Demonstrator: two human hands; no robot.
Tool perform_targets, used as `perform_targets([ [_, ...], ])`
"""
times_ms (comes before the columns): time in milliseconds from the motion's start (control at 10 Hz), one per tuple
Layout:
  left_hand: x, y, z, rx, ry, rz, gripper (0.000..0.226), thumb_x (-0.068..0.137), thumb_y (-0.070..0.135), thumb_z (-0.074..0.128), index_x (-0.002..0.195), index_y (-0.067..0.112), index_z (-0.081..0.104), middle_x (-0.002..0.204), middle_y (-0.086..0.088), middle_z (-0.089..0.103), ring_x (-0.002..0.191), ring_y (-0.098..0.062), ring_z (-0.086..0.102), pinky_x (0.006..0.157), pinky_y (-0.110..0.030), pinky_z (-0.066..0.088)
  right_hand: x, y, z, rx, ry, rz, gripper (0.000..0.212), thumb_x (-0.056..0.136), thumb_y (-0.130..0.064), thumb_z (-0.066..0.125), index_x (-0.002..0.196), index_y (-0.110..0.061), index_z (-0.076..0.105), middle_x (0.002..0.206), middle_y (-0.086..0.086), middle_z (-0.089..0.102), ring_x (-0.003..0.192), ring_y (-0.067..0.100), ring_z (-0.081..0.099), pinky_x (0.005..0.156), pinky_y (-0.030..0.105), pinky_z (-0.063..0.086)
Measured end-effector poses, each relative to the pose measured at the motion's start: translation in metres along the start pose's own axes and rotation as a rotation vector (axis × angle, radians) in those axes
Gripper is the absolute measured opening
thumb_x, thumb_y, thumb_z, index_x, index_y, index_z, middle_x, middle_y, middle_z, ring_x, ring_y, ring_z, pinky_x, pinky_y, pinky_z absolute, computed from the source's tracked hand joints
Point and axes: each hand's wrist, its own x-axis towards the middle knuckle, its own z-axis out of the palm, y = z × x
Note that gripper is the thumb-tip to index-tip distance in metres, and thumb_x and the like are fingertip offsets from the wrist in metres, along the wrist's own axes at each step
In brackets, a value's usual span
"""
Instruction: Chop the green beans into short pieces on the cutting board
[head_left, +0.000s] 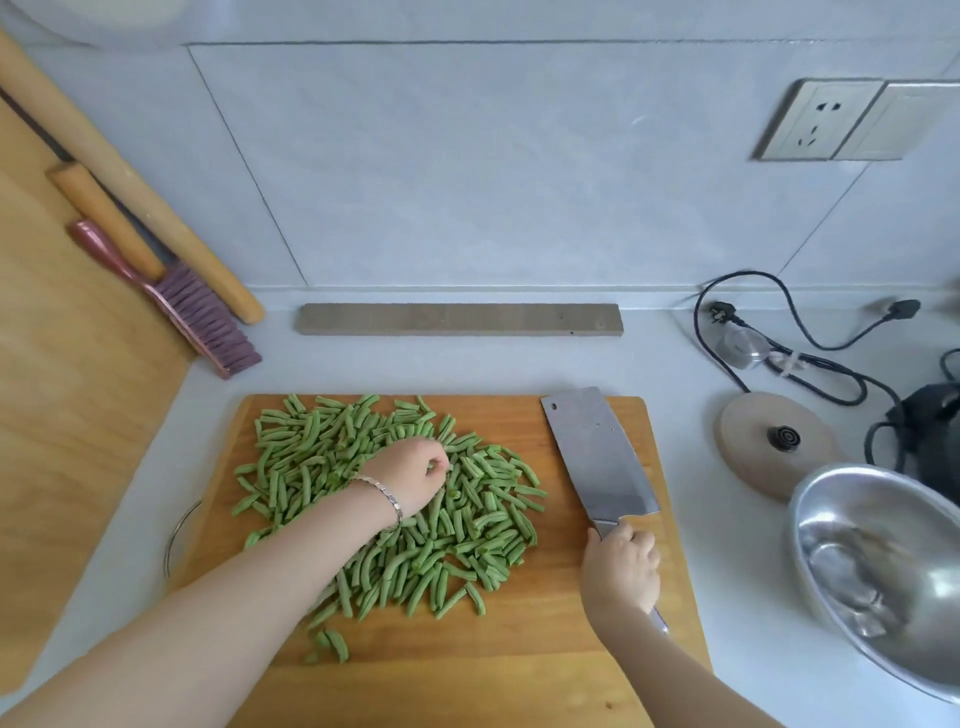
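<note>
A wide pile of short green bean pieces (332, 467) covers the left and middle of the wooden cutting board (571, 649). My left hand (410, 475) reaches over the pile, its fingers curled down and pinching bean pieces near the pile's centre. A steel cleaver (597, 457) lies flat on the board to the right of the beans, blade pointing away from me. My right hand (621, 569) grips its handle at the near end.
A steel bowl (883, 566) sits at the right, with a round wooden lid (753, 447) and black cables (789, 358) behind it. A grey block (460, 319) lies by the wall. A brush (202, 312) and rolling pins (130, 176) lean at the left beside a large wooden board (62, 389).
</note>
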Motion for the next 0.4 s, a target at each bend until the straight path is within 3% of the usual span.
perform_targets([
  [100, -0.003, -0.012, -0.007, 0.017, -0.027, 0.047, 0.024, 0.096, 0.021, 0.041, 0.094, 0.013, 0.064, 0.1, 0.003, 0.067, 0.042, -0.005, 0.034, 0.043, -0.015, 0.032, -0.004, -0.006, 0.0, -0.084, 0.037, 0.037, 0.045, 0.102, -0.036, 0.026, 0.136, -0.008, 0.036, 0.135, 0.01, 0.042, 0.126, 0.027, 0.036, 0.094, 0.031, 0.04],
  [200, -0.009, -0.018, -0.012, 0.029, -0.035, 0.077, 0.024, 0.096, 0.022, 0.041, 0.092, 0.016, 0.063, 0.07, 0.008, 0.059, 0.043, -0.005, 0.036, 0.043, -0.016, 0.031, -0.011, -0.01, -0.004, -0.225, 0.033, 0.056, 0.041, 0.102, -0.034, 0.026, 0.132, -0.014, 0.044, 0.133, 0.006, 0.046, 0.125, 0.024, 0.037, 0.095, 0.032, 0.036],
  [300, -0.014, -0.023, -0.008, 0.067, -0.044, 0.093, 0.024, 0.096, 0.023, 0.04, 0.09, 0.021, 0.063, 0.059, 0.015, 0.048, 0.046, -0.008, 0.04, 0.051, -0.021, 0.038, -0.015, -0.011, -0.006, -0.322, 0.005, 0.054, 0.035, 0.1, -0.026, 0.033, 0.131, -0.015, 0.046, 0.132, 0.006, 0.046, 0.123, 0.023, 0.039, 0.093, 0.031, 0.036],
  [400, -0.015, -0.022, -0.015, 0.091, -0.073, 0.084, 0.024, 0.096, 0.021, 0.038, 0.089, 0.02, 0.061, 0.065, 0.011, 0.054, 0.05, -0.01, 0.043, 0.053, -0.023, 0.04, -0.02, -0.025, -0.023, -0.247, 0.076, 0.027, 0.033, 0.096, -0.018, 0.038, 0.127, -0.012, 0.046, 0.131, 0.009, 0.046, 0.122, 0.026, 0.04, 0.09, 0.031, 0.039],
])
